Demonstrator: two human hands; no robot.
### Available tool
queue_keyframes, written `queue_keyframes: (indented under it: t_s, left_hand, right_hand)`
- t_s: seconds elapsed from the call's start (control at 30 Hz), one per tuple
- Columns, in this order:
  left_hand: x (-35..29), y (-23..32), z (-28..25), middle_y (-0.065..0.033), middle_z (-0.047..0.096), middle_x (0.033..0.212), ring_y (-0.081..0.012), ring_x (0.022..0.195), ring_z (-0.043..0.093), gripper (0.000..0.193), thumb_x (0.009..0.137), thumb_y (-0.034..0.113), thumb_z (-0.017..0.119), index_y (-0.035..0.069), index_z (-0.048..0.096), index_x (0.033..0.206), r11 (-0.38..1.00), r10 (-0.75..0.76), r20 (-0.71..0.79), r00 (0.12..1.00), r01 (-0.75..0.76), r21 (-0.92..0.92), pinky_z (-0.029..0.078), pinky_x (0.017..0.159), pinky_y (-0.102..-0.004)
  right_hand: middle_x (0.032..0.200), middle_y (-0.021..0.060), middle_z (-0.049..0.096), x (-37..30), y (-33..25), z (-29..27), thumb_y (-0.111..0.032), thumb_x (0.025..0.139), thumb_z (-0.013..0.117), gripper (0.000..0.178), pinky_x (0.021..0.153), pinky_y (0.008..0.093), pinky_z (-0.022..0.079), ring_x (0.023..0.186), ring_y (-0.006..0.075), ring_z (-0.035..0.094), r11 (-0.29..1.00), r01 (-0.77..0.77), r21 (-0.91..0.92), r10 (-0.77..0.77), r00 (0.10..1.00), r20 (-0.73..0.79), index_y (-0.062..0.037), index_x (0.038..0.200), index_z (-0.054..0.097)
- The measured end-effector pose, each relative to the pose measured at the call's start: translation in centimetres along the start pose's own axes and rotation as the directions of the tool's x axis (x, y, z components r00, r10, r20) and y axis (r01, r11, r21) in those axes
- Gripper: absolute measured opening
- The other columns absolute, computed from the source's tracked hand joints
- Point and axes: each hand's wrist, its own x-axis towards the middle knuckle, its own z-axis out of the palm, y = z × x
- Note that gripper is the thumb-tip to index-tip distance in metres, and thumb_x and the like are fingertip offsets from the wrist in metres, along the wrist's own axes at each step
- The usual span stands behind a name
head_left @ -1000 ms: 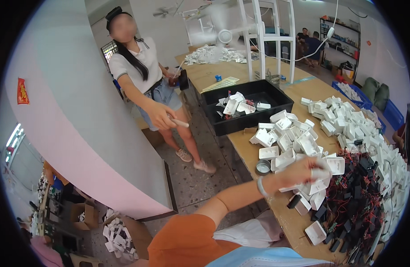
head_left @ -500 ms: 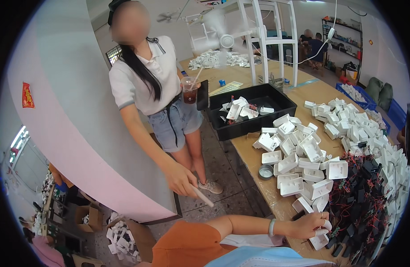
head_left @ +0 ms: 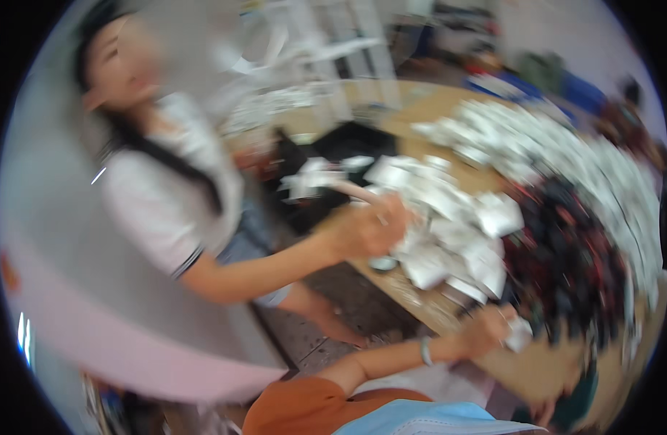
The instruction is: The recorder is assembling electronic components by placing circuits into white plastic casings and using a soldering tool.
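My left hand (head_left: 484, 332), with a pale bangle on its wrist, reaches over the near table edge. Its fingers close on a small white plastic case (head_left: 519, 335), blurred by motion. At the lower right, smeared fingers of what appears to be my right hand (head_left: 543, 412) show beside a dark green object (head_left: 581, 395); whether they grip it is unclear. Just beyond my left hand lies a heap of white plastic cases (head_left: 449, 217). To its right is a pile of black parts with red wires (head_left: 565, 246).
A person in a white shirt (head_left: 167, 181) stands at the left, one hand (head_left: 373, 228) holding a pale stick over the white heap. Behind that arm sits a black tray (head_left: 355, 141). More white cases (head_left: 536, 145) cover the table's far right; a blue crate (head_left: 503, 87) stands beyond.
My view has swung, blurring everything. The other person's hand has risen from beside the table to over the white cases. Fingers and a dark green object now show at the lower right.
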Motion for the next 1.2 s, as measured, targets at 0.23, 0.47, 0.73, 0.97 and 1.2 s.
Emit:
queue_keyframes:
  t_s: [0.23, 0.47, 0.73, 0.97, 1.2]
  left_hand:
    - [3.6, -0.7, -1.9, -0.0106, 0.064, 0.091, -0.0248, 0.070, 0.062, 0.029, 0.078, -0.003, 0.070, 0.004, 0.074, 0.105, 0.952, -0.292, -0.010, 0.956, 0.290, -0.104, 0.050, 0.058, -0.0356]
    - [6.3, -4.2, -6.4, 0.0000, 0.065, 0.092, -0.0055, 0.075, 0.057, 0.014, 0.092, 0.000, 0.070, 0.002, 0.073, 0.106, 0.729, -0.635, -0.169, 0.754, 0.512, -0.455, 0.047, 0.064, -0.0226]
    - [4.7, -4.7, -5.9, 0.0004, 0.063, 0.087, -0.0055, 0.069, 0.054, 0.016, 0.092, 0.003, 0.070, 0.001, 0.073, 0.107, 0.741, -0.615, -0.075, 0.785, 0.542, -0.396, 0.041, 0.057, -0.0227]
    - [5.6, -4.7, -5.4, 0.0040, 0.060, 0.084, -0.0031, 0.065, 0.046, 0.013, 0.094, 0.000, 0.068, 0.000, 0.072, 0.106, 0.751, -0.632, -0.150, 0.760, 0.554, -0.358, 0.037, 0.055, -0.0220]
    - [4.8, -16.7, -9.8, -0.0047, 0.068, 0.094, -0.0105, 0.063, 0.051, 0.028, 0.097, 0.009, 0.054, 0.000, 0.063, 0.121, 0.157, -0.826, 0.119, 0.551, 0.427, -0.891, 0.040, 0.054, -0.0234]
  right_hand:
    - [0.070, -0.0005, 0.044, -0.5, -1.8, 2.5, -0.001, 0.086, 0.061, 0.039, 0.054, 0.0250, 0.038, 0.054, 0.0090, 0.040, 0.991, -0.045, 0.124, 0.069, 0.979, -0.192, -0.0021, 0.124, 0.056]
    - [0.070, 0.0006, 0.044, -0.8, -2.4, 0.7, -0.002, 0.086, 0.057, 0.038, 0.054, 0.0260, 0.039, 0.054, 0.0095, 0.041, 0.993, -0.077, 0.086, 0.092, 0.978, -0.186, -0.0007, 0.124, 0.055]
    - [0.068, 0.0014, 0.046, -0.2, -2.4, 1.4, 0.003, 0.085, 0.058, 0.038, 0.054, 0.0266, 0.039, 0.053, 0.0092, 0.041, 0.988, -0.076, 0.136, 0.100, 0.979, -0.180, 0.0022, 0.123, 0.055]
    - [0.069, 0.0008, 0.045, 0.0, -1.6, 1.0, -0.001, 0.086, 0.059, 0.038, 0.054, 0.0264, 0.038, 0.053, 0.0094, 0.041, 0.988, -0.100, 0.120, 0.118, 0.981, -0.156, -0.0003, 0.124, 0.055]
    - [0.068, -0.0002, 0.043, 0.2, -1.0, 0.2, -0.004, 0.088, 0.061, 0.038, 0.054, 0.0259, 0.038, 0.054, 0.0094, 0.041, 0.990, -0.089, 0.112, 0.106, 0.982, -0.154, -0.0019, 0.125, 0.056]
